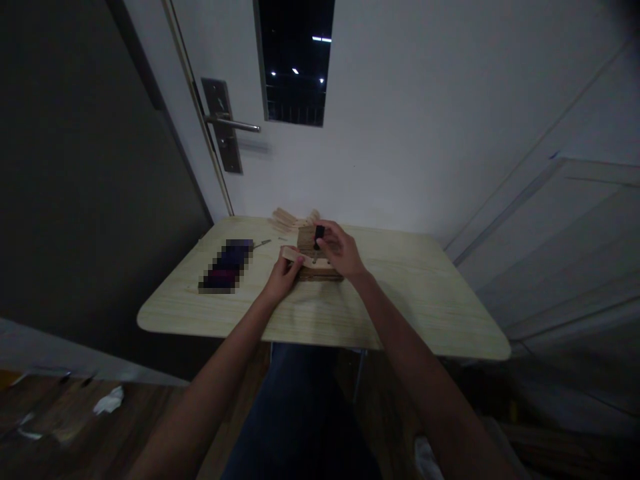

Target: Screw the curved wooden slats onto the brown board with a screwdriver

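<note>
A black-handled screwdriver (319, 235) stands nearly upright in the fingers of my right hand (345, 250). Its metal shaft points down at a pale wooden strip (323, 264), where small dark spots show. My left hand (283, 277) grips the left end of this strip between thumb and fingers. Beneath the strip lies a brown block (307, 239), of wood or cardboard; I cannot tell which. Whether the screwdriver's tip sits on a screw is too small to make out.
Several pale wooden pieces (286, 219) lie at the table's back edge. On the left are a blurred-out dark rectangular object (227, 265) and a thin metal tool (262, 243). The table (425, 300) stands against a white door with a lever handle (234, 124).
</note>
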The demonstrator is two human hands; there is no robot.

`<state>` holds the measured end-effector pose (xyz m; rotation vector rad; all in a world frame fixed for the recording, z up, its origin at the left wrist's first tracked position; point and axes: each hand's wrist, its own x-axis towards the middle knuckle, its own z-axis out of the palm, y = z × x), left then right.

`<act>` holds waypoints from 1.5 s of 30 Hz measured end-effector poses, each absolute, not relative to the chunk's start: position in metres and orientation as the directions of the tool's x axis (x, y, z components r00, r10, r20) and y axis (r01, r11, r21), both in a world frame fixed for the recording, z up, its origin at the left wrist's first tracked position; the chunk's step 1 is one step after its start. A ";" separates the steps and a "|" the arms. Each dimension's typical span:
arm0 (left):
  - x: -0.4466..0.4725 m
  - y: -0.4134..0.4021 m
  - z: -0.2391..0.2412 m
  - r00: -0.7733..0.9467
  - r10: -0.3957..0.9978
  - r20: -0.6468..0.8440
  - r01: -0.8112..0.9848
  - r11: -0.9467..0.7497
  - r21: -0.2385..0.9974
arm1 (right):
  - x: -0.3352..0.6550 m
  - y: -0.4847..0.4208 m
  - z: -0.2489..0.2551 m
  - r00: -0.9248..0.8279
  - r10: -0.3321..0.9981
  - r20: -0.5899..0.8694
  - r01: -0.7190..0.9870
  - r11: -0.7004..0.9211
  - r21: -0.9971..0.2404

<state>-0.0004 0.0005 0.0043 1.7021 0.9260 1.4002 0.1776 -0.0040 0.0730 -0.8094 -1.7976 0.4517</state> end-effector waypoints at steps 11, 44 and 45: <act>0.000 0.000 0.006 0.147 0.879 0.454 0.077 -0.468 0.881 | 0.173 -0.004 0.072 -0.162 0.715 0.680 0.560 0.635 -0.533; -0.001 0.004 -0.003 0.147 0.886 0.439 0.080 -0.453 0.888 | 0.178 -0.011 0.102 -0.341 0.647 0.682 0.502 0.739 -0.450; -0.001 0.004 -0.002 0.146 0.887 0.438 0.079 -0.452 0.888 | 0.177 -0.012 0.104 -0.336 0.667 0.665 0.506 0.723 -0.470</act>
